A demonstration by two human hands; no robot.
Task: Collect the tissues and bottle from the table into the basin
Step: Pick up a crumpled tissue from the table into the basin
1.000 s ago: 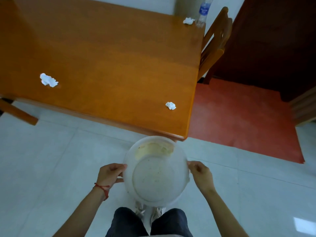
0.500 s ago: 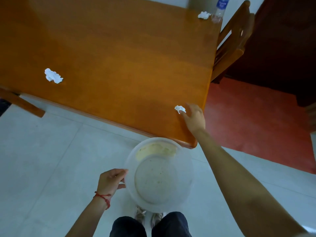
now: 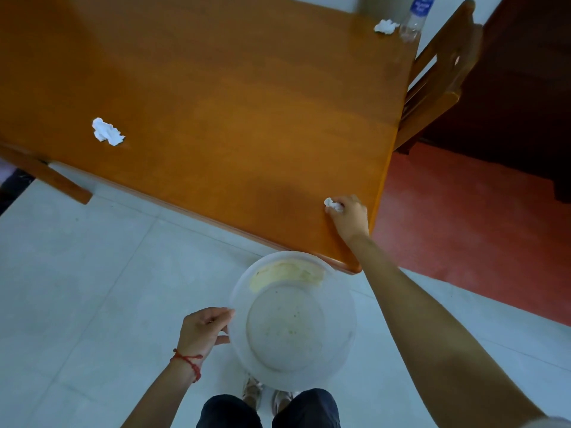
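The glossy orange wooden table [image 3: 231, 97] stands on pale floor tiles [image 3: 77, 288] beside a red mat [image 3: 457, 217], with a wooden chair [image 3: 441, 72] at its far side. The right hand [image 3: 349, 216] pinches a crumpled tissue [image 3: 333, 204] near the table's near corner; the left hand [image 3: 202, 330] grips the white basin's [image 3: 340, 329] rim below the edge. 2 more tissues [image 3: 106, 132] lie apart, 1 touching the water bottle [image 3: 414, 18] at the far corner.

Tissue [image 3: 107, 135] left, bottle [image 3: 414, 18] seemingly far-right.

Right hand [image 3: 349, 216] outstretched, fingers pinched

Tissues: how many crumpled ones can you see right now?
3. One tissue lies near the table's left front edge, one sits at the far right corner beside the bottle, and one is pinched in the right hand.
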